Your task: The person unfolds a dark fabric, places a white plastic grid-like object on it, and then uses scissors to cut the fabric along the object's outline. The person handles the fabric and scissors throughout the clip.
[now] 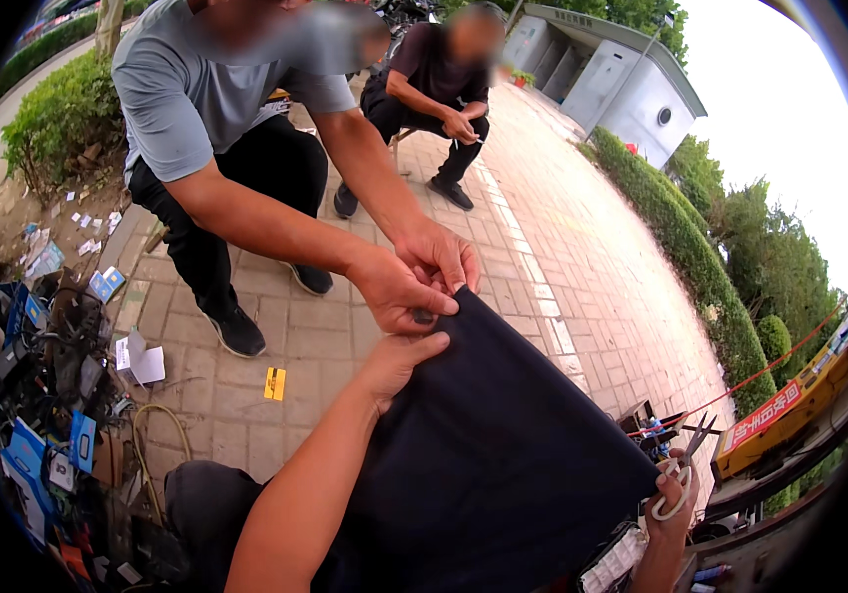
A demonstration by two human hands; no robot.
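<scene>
A dark navy cloth [503,435] is stretched across the lower middle, its lower part running out of view. My left hand [399,368] pinches its upper left edge, the thumb lying on top. Just beyond, the two hands [424,277] of a person in a grey shirt hold the cloth's far corner. At the lower right my right hand [673,494] is closed around white-handled scissors [683,484] and also has the cloth's right corner under its fingers. The scissors' dark blades point up and away from the cloth, slightly apart.
A heap of small parts, cables and boxes [39,395] lies at left. A yellow card [275,383] rests on the brick paving [345,346]. Another person [444,89] sits farther back. At right stands a yellow vehicle or cart [789,405] with a red sign, near a hedge [681,237].
</scene>
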